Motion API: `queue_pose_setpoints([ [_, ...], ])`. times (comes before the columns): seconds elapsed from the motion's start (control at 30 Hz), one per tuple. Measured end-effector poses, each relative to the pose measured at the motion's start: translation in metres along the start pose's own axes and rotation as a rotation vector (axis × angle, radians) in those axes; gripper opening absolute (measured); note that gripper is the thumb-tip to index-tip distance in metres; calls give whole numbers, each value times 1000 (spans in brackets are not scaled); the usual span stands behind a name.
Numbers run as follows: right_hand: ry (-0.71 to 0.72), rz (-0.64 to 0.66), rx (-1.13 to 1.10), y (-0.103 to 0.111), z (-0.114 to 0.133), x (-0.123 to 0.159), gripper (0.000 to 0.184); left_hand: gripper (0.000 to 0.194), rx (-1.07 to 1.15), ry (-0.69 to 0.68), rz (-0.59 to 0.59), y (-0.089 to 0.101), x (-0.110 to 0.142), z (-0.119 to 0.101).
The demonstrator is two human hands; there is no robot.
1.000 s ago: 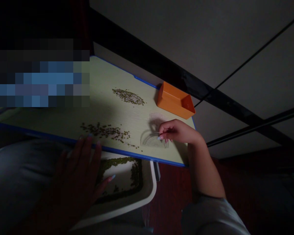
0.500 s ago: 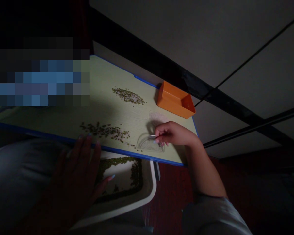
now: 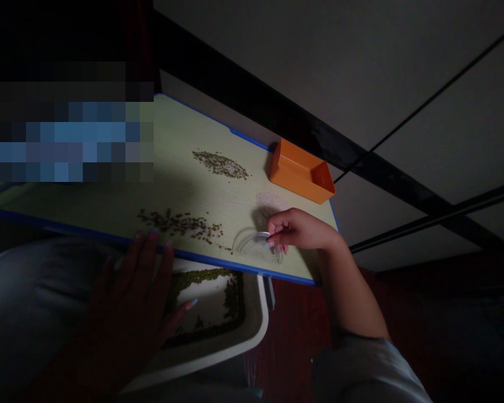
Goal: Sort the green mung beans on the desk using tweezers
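Observation:
My right hand (image 3: pixel 292 230) is closed in a pinch on a clear half-round protractor (image 3: pixel 252 249), which is held near the front edge of the pale tabletop (image 3: pixel 235 201). Left of the protractor lies a loose pile of dark green bean-like grains (image 3: pixel 180 224). My left hand (image 3: pixel 134 296) is dim, with its fingers spread, its fingertips close to the blue table edge and its thumb over a white basin (image 3: pixel 260 313). More green grains line the basin below the table edge. I cannot tell whether the left fingertips touch the table.
A second pile of green grains (image 3: pixel 220 164) lies farther back on the table. Beyond my right hand is a pale pinkish patch of small bits (image 3: pixel 271 200). An orange open box (image 3: pixel 302 170) stands at the back right corner. A blurred blue area covers the upper left.
The protractor has shifted slightly and its markings look more smeared. A few grains beside it at the table edge are no longer visible. My left hand stays where it was.

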State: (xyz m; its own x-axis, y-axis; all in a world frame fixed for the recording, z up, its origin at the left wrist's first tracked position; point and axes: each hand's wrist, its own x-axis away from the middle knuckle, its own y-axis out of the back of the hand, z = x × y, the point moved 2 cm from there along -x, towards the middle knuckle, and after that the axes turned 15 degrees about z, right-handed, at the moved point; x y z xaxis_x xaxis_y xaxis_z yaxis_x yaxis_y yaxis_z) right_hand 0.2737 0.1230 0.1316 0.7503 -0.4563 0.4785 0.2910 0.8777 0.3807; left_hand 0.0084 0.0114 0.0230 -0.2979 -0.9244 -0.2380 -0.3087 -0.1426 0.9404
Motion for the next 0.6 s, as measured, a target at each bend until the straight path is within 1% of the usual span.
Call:
queue_pose_setpoints([
  [0.1, 4, -30, 20, 0, 0, 0, 22, 89, 6, 6, 7, 0, 0, 0],
  [0.23, -5, -39, 29, -1, 2, -1, 21, 88, 12, 14, 1, 1, 0, -1],
  [0.4, 9, -28, 21, -3, 3, -1, 23, 89, -12, -3, -15, 0, 0, 0],
  [0.6, 7, -6, 48, -6, 8, -3, 26, 88, 5, -1, -1, 1, -1, 0],
])
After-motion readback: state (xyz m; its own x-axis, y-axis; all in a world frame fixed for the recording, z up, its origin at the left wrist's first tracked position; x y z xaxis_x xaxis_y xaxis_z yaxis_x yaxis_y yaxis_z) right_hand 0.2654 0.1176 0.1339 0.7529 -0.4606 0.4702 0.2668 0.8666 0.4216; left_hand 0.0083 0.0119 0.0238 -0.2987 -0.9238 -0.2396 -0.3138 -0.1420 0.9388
